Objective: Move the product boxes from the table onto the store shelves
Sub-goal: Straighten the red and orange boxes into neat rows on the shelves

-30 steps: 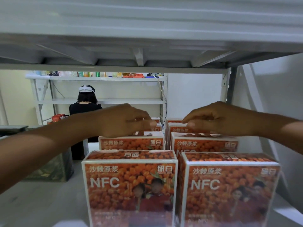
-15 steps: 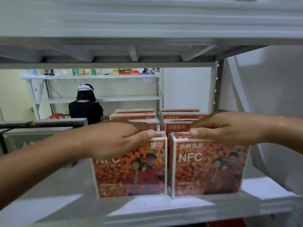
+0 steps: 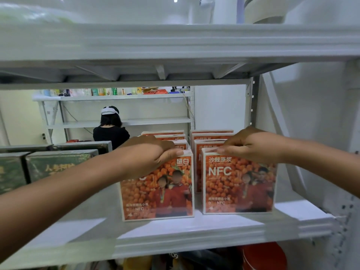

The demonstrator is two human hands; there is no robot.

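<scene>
Two rows of orange NFC product boxes stand upright on a white metal shelf (image 3: 194, 230). My left hand (image 3: 148, 154) grips the top edge of the front left box (image 3: 161, 193), thumb on its face. My right hand (image 3: 251, 145) grips the top edge of the front right box (image 3: 237, 188). Both front boxes rest on the shelf board. Behind them stand several more orange boxes (image 3: 212, 134) of the same kind, partly hidden by my hands.
Dark green boxes (image 3: 52, 164) stand at the left of the same shelf. The upper shelf board (image 3: 175, 43) hangs low overhead. Through the shelf, a person in black (image 3: 111, 131) stands at another white rack (image 3: 124, 121). Red items (image 3: 263, 256) sit below.
My view has pulled back and lowered, so the front boxes now show face-on. Both hands came forward from the rear boxes to the tops of the front two.
</scene>
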